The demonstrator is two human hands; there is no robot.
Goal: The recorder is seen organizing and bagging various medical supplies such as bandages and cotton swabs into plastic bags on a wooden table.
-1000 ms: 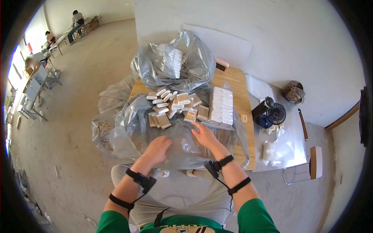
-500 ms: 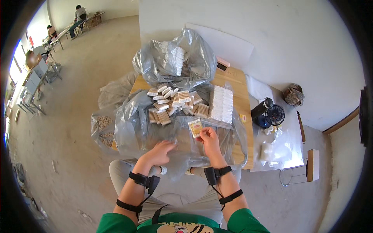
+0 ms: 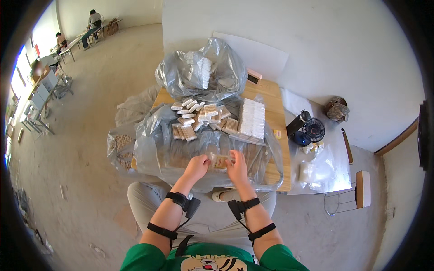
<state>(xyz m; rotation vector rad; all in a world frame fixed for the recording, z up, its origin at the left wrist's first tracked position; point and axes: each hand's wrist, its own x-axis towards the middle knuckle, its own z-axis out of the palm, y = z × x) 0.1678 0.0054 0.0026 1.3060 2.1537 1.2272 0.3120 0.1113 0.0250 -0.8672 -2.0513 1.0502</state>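
Both of my hands are over the near part of the grey plastic sheeting (image 3: 176, 153). Between them is a small clear plastic packet (image 3: 220, 162) with a yellowish label, lying flat-on to view. My left hand (image 3: 197, 167) is closed on its left edge, fingertips pinching. At the other edge my right hand (image 3: 237, 168) grips it, thumb and fingers bent round the side. Just beyond lie loose bundles of cotton swabs (image 3: 188, 132), some with white tips facing up. To their right stands a neat block of white-wrapped packs (image 3: 252, 119).
A large grey bag (image 3: 174, 74) holding white packs stands at the back of the wooden table (image 3: 271, 97). Off the right side, a second table carries a black bottle (image 3: 298, 122), a small fan (image 3: 313, 129) and clear plastic bags (image 3: 318, 165). Other people sit far left.
My left hand has come right to the packet and now grips its edge. My right hand has drawn the packet nearer and turned it sideways.
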